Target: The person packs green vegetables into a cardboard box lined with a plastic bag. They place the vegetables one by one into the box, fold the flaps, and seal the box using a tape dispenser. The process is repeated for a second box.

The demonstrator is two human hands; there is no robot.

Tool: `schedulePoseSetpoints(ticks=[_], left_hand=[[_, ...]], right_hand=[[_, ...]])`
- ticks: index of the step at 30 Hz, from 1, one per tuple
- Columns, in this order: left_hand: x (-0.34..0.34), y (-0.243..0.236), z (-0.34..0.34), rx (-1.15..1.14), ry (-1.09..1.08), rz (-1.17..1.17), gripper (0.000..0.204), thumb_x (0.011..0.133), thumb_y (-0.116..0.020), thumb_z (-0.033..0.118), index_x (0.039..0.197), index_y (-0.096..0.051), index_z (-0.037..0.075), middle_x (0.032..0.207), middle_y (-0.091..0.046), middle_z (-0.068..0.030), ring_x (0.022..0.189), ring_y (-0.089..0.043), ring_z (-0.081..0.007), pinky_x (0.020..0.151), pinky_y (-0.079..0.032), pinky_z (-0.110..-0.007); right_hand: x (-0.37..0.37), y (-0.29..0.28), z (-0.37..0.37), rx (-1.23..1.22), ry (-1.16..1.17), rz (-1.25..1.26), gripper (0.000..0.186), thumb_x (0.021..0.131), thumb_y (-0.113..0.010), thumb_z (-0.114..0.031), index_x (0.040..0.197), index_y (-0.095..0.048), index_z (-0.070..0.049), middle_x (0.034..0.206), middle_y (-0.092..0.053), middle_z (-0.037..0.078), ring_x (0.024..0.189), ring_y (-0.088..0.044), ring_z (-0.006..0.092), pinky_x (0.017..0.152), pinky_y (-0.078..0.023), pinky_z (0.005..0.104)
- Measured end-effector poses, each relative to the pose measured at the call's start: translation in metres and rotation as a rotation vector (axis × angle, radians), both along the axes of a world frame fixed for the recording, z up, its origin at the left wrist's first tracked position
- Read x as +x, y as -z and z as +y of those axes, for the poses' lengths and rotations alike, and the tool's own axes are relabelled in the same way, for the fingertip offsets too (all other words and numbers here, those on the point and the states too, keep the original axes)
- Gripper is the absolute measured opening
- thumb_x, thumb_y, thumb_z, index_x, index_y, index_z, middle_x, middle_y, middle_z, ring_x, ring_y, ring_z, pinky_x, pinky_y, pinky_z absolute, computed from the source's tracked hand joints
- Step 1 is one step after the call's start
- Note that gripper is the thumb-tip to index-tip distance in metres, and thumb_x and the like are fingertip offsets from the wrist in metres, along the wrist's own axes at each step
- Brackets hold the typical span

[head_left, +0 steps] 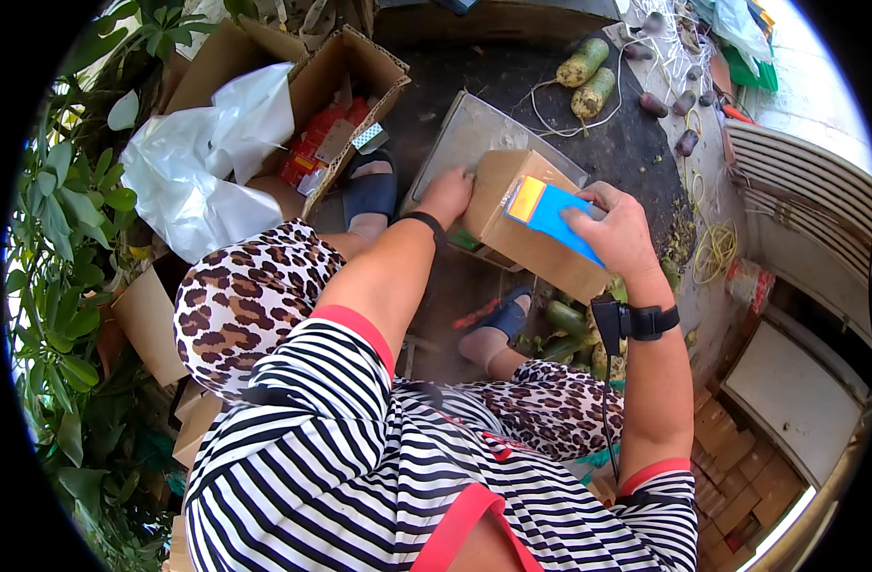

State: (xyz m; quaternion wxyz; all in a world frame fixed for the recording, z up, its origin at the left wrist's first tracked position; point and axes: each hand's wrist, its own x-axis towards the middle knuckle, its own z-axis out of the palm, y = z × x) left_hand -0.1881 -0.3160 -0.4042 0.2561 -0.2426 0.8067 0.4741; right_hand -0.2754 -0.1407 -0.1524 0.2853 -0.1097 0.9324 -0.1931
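A brown cardboard box (541, 255) sits tilted over a grey board (474, 129) in front of me. My left hand (447, 195) is closed at the box's left end, its fingertips partly hidden. Across the top of the box lies a flat blue packet (556, 217) with a yellow end. My right hand (615, 227) grips this packet at its right side, thumb on the blue face and fingers bent over the far edge. Something green shows low beside the box, near my left hand.
An open carton (360, 71) with red packs (317, 143) and clear plastic sheeting (207, 153) stands at far left. Large green gourds (588, 76), dark purple vegetables (686, 143) and loose cords lie at far right. Leafy plants edge the left; a slatted rack (803, 162) stands right.
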Motion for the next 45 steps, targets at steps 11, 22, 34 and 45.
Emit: schedulePoseSetpoints(ticks=[11, 22, 34, 45], left_hand=[[-0.016, -0.128, -0.022, 0.446, 0.098, 0.397, 0.064, 0.073, -0.075, 0.021, 0.134, -0.056, 0.014, 0.150, -0.039, -0.0192, 0.132, -0.044, -0.0356, 0.107, -0.041, -0.043], [-0.029, -0.161, -0.020, -0.196, 0.540, 0.262, 0.093, 0.063, -0.088, 0.037, 0.145, -0.044, 0.035, 0.156, -0.030, -0.0163, 0.140, -0.032, -0.0413, 0.111, -0.033, -0.054], [-0.032, -0.143, -0.021, -0.142, 0.566, 0.351, 0.091, 0.066, -0.087, 0.032, 0.145, -0.044, 0.026, 0.155, -0.029, -0.0224, 0.141, -0.029, -0.0434, 0.116, -0.027, -0.049], [-0.006, -0.189, 0.042, -0.558, 0.790, 0.611, 0.087, 0.074, -0.080, 0.030, 0.147, -0.039, 0.009, 0.156, -0.029, -0.0219, 0.146, -0.025, -0.0380, 0.119, -0.020, -0.049]], right_hand=[[-0.010, -0.001, 0.007, 0.067, -0.047, 0.025, 0.048, 0.072, -0.071, -0.037, 0.104, -0.071, -0.001, 0.093, -0.071, 0.022, 0.089, -0.069, 0.0345, 0.083, -0.053, 0.0403], [0.001, -0.023, 0.043, -0.083, -0.068, 0.015, 0.051, 0.074, -0.072, -0.040, 0.108, -0.070, -0.002, 0.096, -0.071, 0.022, 0.091, -0.069, 0.0373, 0.085, -0.054, 0.0413], [0.018, -0.031, 0.251, 0.053, 0.117, -0.080, 0.049, 0.072, -0.074, -0.035, 0.107, -0.070, -0.002, 0.088, -0.071, 0.018, 0.081, -0.069, 0.0280, 0.077, -0.054, 0.0380], [0.026, 0.000, 0.248, 0.077, 0.131, -0.034, 0.042, 0.073, -0.073, -0.034, 0.102, -0.071, -0.003, 0.088, -0.070, 0.019, 0.082, -0.068, 0.0305, 0.077, -0.053, 0.0382]])
